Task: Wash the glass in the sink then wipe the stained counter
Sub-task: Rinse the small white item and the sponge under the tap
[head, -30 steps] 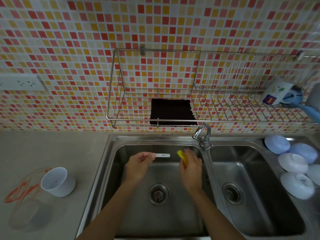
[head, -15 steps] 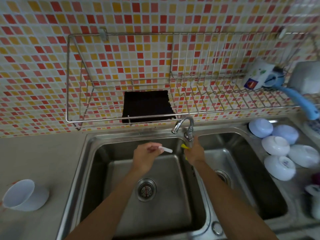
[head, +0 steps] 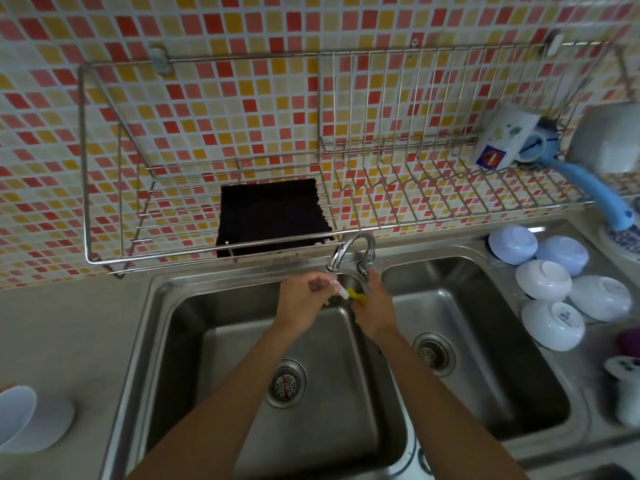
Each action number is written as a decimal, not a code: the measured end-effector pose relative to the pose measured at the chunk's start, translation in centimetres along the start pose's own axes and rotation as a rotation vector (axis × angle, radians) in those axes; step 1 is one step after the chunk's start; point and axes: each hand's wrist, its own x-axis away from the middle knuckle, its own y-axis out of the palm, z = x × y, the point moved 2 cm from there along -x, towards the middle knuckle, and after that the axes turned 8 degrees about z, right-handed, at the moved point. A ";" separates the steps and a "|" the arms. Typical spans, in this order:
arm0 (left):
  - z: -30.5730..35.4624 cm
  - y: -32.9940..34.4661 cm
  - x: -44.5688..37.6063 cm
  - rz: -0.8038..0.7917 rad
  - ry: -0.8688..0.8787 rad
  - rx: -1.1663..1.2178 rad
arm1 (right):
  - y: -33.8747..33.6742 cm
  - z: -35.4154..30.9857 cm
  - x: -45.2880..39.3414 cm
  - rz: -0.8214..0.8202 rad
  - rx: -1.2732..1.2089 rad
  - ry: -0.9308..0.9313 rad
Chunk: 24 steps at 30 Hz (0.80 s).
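Observation:
My left hand (head: 303,297) is closed on a clear glass (head: 341,292), which shows only as a faint outline with a white patch, right under the faucet spout (head: 341,252). My right hand (head: 375,308) pinches a yellow sponge (head: 356,295) beside the glass, and its fingertips reach up to the tap handle (head: 369,265). Both hands are over the back of the left sink basin (head: 242,358). I cannot make out any running water. The counter (head: 69,341) lies to the left; its stain is mostly out of frame.
A white cup (head: 24,422) lies tilted on the counter at the far left. A black cloth (head: 273,216) hangs on the wire rack (head: 398,188), which also holds a mug (head: 502,142) and a blue-handled brush (head: 595,190). Several upturned bowls (head: 543,285) sit beside the right basin (head: 485,341).
Both hands have risen to the back of the basin under the faucet. My right hand now touches the tap handle. The view has swung right, pushing the cup to the left edge.

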 end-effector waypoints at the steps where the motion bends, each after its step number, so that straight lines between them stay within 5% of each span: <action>1: 0.1 0.0 0.0 -0.002 0.005 -0.005 | -0.1 0.0 0.0 0.018 -0.020 -0.010; 7: -0.2 -0.6 0.5 0.033 0.032 -0.036 | -1.4 -0.4 0.8 0.119 -0.110 -0.063; 24: 1.0 -1.5 0.2 0.029 0.154 -0.128 | -1.7 0.7 3.6 0.014 -0.149 0.182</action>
